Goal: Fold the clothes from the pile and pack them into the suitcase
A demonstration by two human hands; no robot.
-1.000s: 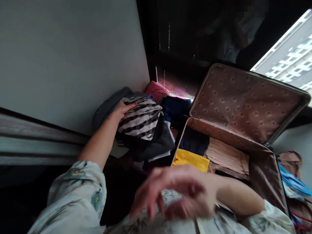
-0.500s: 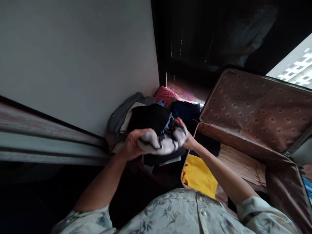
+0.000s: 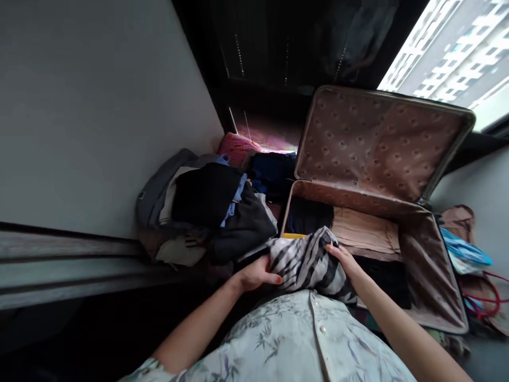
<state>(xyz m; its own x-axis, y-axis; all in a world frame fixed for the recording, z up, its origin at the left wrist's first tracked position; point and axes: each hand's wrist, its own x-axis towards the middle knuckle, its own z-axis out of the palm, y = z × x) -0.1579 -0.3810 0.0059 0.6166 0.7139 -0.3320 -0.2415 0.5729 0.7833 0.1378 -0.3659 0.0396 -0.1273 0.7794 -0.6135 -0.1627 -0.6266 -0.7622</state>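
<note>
A black-and-white striped piece of cloth [image 3: 304, 265] is stretched between my hands in front of my shirt. My left hand [image 3: 256, 274] grips its left edge, thumb on top and the other fingers hidden behind the fabric. On the far side, my right hand [image 3: 347, 262] pinches the cloth near its right edge, thumb over it. The cloth hangs over the near left part of an open suitcase [image 3: 421, 212]. Inside lie a folded peach garment [image 3: 366, 231], dark clothing [image 3: 310, 216] and a yellow garment [image 3: 294, 235], mostly covered by the cloth.
Left of the suitcase is a heap of clothes, with a black garment [image 3: 204, 193] on top. A pink cloth [image 3: 238, 148] lies by the dark window. The raised suitcase lid [image 3: 366, 143] stands behind. Bags with a red handle [image 3: 493, 297] sit at the right.
Both hands have brought the striped cloth nearer my body and spread it out from a bunched shape. My view has turned right, showing more of the suitcase and the bags.
</note>
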